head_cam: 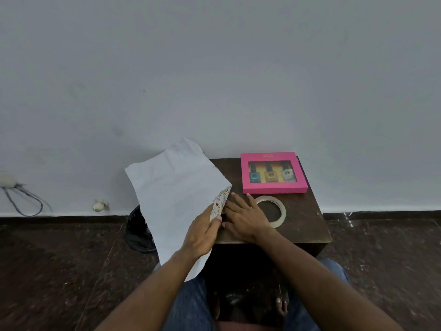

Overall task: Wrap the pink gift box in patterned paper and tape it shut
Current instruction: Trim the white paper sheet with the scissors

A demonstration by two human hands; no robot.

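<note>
The pink gift box lies flat at the far right of a small dark wooden table, three small bottles showing through its window. A sheet of wrapping paper stands lifted at the table's left, white back toward me, with a strip of its colourful pattern showing along the right edge. My left hand pinches that edge near its lower end. My right hand rests flat on the table beside it, fingers straight and spread. A roll of clear tape lies just right of my right hand.
The table stands against a pale wall on a dark speckled floor. A black mesh bin sits on the floor to the left, partly behind the paper. A cable and plug hang at the far left wall. My knees are under the table's front edge.
</note>
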